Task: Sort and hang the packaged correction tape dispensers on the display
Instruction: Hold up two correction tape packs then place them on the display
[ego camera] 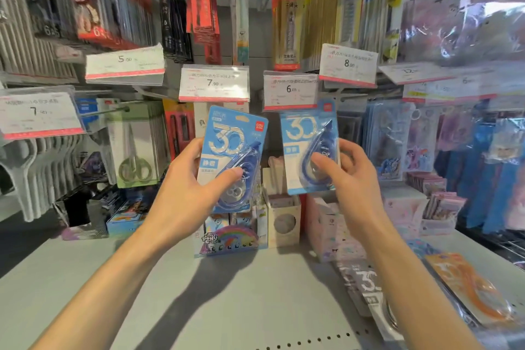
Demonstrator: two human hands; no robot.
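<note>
A: What is each hand doing?

B: The left hand (181, 187) is pinching one blue pack (231, 148); the right hand (349, 179) is pinching another (308, 148), both raised below the price tags (214, 83), probably for comparing.

A: What is staying unclear?

B: Hooks are hiding behind tags; the shelf (227, 293) packs are blurring.

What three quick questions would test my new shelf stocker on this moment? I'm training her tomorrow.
1. True or false: each hand holds a blue correction tape pack.
2. Which price tag hangs just above the right hand's pack: A 5.00, B 6.00, C 8.00?
3. What colour is the pack lying on the shelf at far right?

Key:
1. True: left hand holds left pack, right hand holds right pack.
2. B, 6.00 tag.
3. Orange pack on shelf.
</note>
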